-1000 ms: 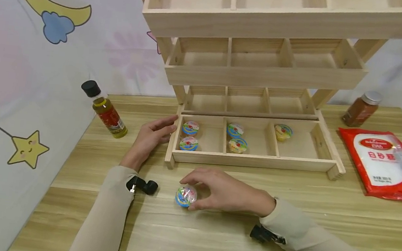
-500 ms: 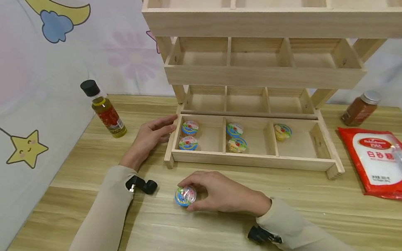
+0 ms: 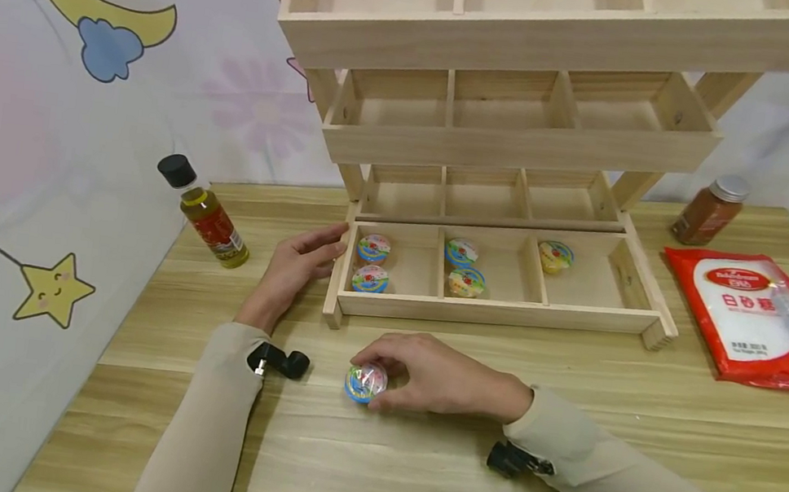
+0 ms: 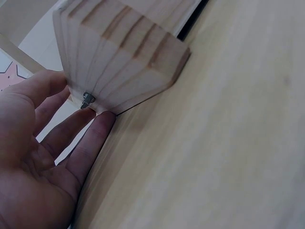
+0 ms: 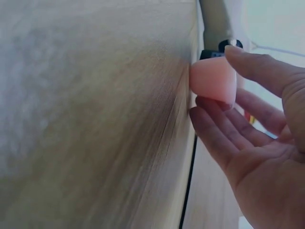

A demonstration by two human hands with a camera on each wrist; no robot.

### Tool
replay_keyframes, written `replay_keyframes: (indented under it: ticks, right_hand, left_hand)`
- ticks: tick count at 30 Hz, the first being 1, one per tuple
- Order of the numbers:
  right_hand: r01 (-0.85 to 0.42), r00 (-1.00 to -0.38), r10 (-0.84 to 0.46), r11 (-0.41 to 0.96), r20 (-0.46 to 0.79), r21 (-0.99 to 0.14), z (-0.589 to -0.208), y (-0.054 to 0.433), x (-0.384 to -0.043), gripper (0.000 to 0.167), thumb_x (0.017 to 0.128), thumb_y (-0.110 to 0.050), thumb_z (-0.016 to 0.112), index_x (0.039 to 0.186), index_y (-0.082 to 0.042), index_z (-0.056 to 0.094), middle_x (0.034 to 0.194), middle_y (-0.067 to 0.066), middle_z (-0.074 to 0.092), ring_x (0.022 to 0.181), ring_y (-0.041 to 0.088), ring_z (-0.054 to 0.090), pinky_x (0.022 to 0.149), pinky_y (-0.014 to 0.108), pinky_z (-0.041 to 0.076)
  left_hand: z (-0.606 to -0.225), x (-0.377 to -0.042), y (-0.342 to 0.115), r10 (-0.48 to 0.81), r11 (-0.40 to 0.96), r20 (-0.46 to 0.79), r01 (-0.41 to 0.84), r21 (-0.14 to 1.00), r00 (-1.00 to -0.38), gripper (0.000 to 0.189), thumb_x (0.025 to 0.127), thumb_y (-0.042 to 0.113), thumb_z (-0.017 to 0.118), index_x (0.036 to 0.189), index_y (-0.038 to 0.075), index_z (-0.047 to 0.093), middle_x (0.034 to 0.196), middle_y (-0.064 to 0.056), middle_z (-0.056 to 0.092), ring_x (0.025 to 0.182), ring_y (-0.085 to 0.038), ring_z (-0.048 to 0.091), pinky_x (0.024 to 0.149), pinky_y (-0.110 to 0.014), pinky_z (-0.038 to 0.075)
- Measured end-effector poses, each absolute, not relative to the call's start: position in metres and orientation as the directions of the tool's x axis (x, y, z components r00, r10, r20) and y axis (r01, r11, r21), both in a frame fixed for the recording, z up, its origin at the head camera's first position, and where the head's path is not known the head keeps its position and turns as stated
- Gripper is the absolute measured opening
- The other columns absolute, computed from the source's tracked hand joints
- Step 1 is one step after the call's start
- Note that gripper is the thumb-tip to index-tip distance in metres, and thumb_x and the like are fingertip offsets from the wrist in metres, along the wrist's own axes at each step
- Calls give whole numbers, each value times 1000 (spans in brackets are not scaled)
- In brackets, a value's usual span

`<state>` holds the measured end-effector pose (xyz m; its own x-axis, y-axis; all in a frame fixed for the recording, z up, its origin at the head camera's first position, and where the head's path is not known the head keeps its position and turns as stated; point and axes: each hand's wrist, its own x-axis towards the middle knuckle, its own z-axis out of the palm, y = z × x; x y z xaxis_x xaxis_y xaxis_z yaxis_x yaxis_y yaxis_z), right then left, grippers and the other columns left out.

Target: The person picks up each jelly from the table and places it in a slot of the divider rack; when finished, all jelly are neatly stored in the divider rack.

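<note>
A small jelly cup (image 3: 364, 383) with a blue, printed foil lid stands on the table in front of the rack. My right hand (image 3: 426, 375) holds it between thumb and fingers. Seen from the right wrist, the pink cup (image 5: 214, 81) has the thumb at its lid edge and the fingers along its opposite side. My left hand (image 3: 291, 270) rests its fingertips against the left side of the wooden rack (image 3: 497, 316). In the left wrist view, the fingers (image 4: 90, 143) are fairly straight and touch the wooden side piece near a bolt.
The rack's lowest tray has three compartments: two jelly cups (image 3: 370, 279) at left, two (image 3: 466, 282) in the middle, one (image 3: 555, 257) at right. An oil bottle (image 3: 212, 224) stands left; a spice jar (image 3: 711, 209) and a red-and-white sugar bag (image 3: 751, 318) are at right.
My right hand and wrist have shifted very slightly left around the jelly cup, which stays in the same place. The left hand has kept still against the rack.
</note>
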<state>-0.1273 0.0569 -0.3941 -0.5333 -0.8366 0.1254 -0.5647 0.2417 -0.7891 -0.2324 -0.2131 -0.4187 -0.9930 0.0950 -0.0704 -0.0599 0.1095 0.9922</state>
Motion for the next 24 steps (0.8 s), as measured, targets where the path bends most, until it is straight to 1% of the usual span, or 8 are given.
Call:
replay_keyframes:
  ticks: [7, 11, 17, 20, 24]
  right_hand:
    - [-567, -541, -831, 247, 129, -786, -393, 58, -127, 43, 91, -11, 87, 130, -4, 71, 123, 0, 71, 109, 6, 64, 97, 23, 55]
    - [-575, -555, -823, 274, 121, -771, -390, 59, -127, 43, 91, -14, 87, 131, -6, 72, 124, -2, 71, 109, 6, 63, 98, 24, 54]
    - [-507, -589, -805, 301, 69, -808, -379, 63, -125, 43, 92, -15, 86, 133, -7, 71, 122, -5, 71, 107, 6, 66, 97, 26, 55]
    - [-475, -600, -797, 284, 71, -833, -376, 66, -126, 44, 92, -13, 85, 133, -5, 70, 124, -2, 71, 107, 8, 67, 97, 26, 56]
    - [-489, -606, -787, 257, 113, -834, -373, 72, -128, 44, 91, -10, 86, 131, -1, 70, 124, 3, 71, 106, 10, 68, 96, 25, 57]
  left_hand:
    - [-418, -231, -213, 90, 113, -74, -64, 992, -993, 49, 105, 23, 71, 151, 8, 61, 153, -7, 59, 133, -24, 60, 94, -28, 59]
    - [-418, -232, -213, 90, 118, -72, -61, 991, -993, 49, 105, 23, 70, 151, 8, 61, 152, -8, 59, 133, -25, 60, 94, -28, 60]
    - [-418, -231, -212, 93, 98, -64, -55, 994, -994, 48, 105, 20, 70, 150, 6, 61, 151, -10, 60, 131, -24, 61, 93, -29, 60]
    - [-418, -232, -212, 88, 93, -62, -54, 994, -994, 47, 105, 20, 71, 149, 6, 62, 150, -10, 61, 130, -24, 62, 93, -29, 60]
    - [-418, -232, -213, 85, 95, -61, -53, 994, -994, 47, 105, 20, 71, 149, 7, 63, 150, -9, 61, 130, -24, 62, 93, -29, 60]
